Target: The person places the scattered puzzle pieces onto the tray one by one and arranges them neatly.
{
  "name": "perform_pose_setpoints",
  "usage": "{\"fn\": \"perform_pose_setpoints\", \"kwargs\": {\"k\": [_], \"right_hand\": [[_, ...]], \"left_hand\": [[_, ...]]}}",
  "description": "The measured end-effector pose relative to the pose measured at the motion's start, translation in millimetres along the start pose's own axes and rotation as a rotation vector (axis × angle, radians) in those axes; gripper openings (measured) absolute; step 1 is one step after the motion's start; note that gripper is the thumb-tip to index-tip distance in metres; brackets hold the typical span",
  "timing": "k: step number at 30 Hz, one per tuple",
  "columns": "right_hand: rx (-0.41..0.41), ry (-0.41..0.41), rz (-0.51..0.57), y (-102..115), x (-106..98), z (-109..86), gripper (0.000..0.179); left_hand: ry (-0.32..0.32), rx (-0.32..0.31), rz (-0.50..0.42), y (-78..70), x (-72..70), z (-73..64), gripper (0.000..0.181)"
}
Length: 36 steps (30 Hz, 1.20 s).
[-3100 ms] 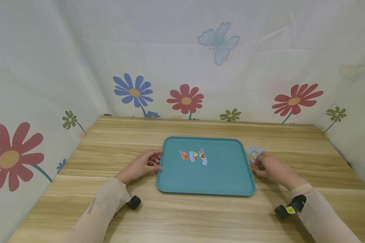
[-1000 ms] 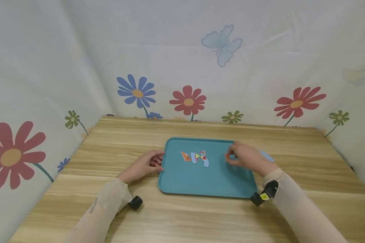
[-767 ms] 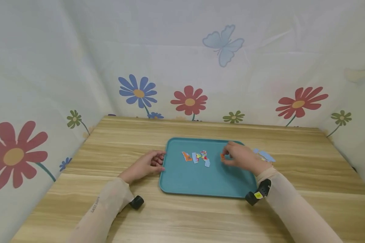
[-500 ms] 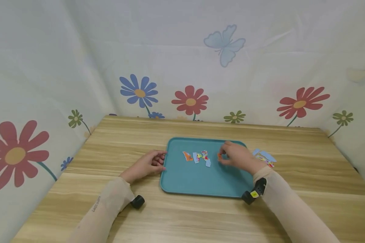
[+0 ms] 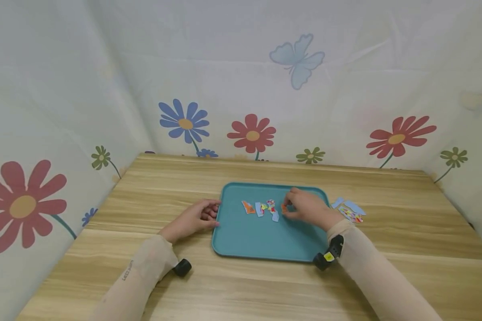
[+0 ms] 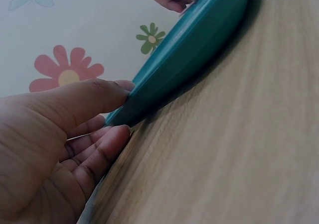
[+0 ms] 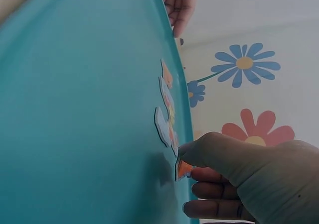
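Observation:
My right hand (image 5: pixel 308 207) is over the right half of a teal tray (image 5: pixel 253 240), pinching a small orange puzzle piece (image 7: pixel 183 170) between thumb and fingers. Just left of it on the tray lie a joined pair of pieces, blue at the lower end (image 5: pixel 275 217), and a blue piece with a coloured edge (image 5: pixel 259 209). Another orange puzzle piece (image 5: pixel 248 207) lies farther left, apart from these. My left hand (image 5: pixel 193 219) holds the tray's left edge, thumb on the rim (image 6: pixel 130 92) and fingers curled below it.
Several loose blue and multicoloured puzzle pieces (image 5: pixel 350 211) lie on the wooden table (image 5: pixel 241 285) right of the tray. A white curtain (image 5: pixel 225 67) printed with flowers and a butterfly hangs behind the table. Black wrist cameras sit on the left wrist (image 5: pixel 182 267) and right wrist (image 5: pixel 323 261).
My right hand has gone from the loose pieces beside the tray to over it, moving left with the orange puzzle piece. The left hand stays at the tray's edge.

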State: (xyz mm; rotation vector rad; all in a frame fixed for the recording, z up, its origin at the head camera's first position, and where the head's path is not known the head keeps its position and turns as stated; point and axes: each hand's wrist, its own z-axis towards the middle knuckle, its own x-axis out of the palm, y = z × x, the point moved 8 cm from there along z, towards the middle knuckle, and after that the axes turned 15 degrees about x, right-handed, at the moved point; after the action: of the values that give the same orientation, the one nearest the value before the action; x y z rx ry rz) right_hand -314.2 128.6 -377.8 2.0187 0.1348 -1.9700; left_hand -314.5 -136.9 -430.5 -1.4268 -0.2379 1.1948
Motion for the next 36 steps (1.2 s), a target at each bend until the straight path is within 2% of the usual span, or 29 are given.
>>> {"fn": "perform_pose_setpoints", "kwargs": {"k": [4, 16, 22, 26, 36], "right_hand": [[0.025, 0.018, -0.005, 0.3, 3.1, 1.7, 0.020], [0.005, 0.020, -0.008, 0.5, 9.1, 1.4, 0.019], [0.022, 0.027, 0.015, -1.3, 6.4, -1.2, 0.025], [0.043, 0.043, 0.025, -5.0, 2.3, -4.7, 0.032], [-0.002, -0.063, 0.034, -14.7, -18.8, -14.3, 0.027]], "left_hand": [[0.002, -0.005, 0.002, 1.1, 0.1, -0.3, 0.064], [0.005, -0.009, 0.038, -1.4, 0.1, -0.1, 0.064], [0.002, -0.030, 0.035, -1.7, -0.1, -0.9, 0.063], [0.006, -0.023, 0.035, -2.6, 0.7, -0.5, 0.063], [0.001, -0.020, 0.036, -0.9, 0.2, -0.4, 0.063]]}}
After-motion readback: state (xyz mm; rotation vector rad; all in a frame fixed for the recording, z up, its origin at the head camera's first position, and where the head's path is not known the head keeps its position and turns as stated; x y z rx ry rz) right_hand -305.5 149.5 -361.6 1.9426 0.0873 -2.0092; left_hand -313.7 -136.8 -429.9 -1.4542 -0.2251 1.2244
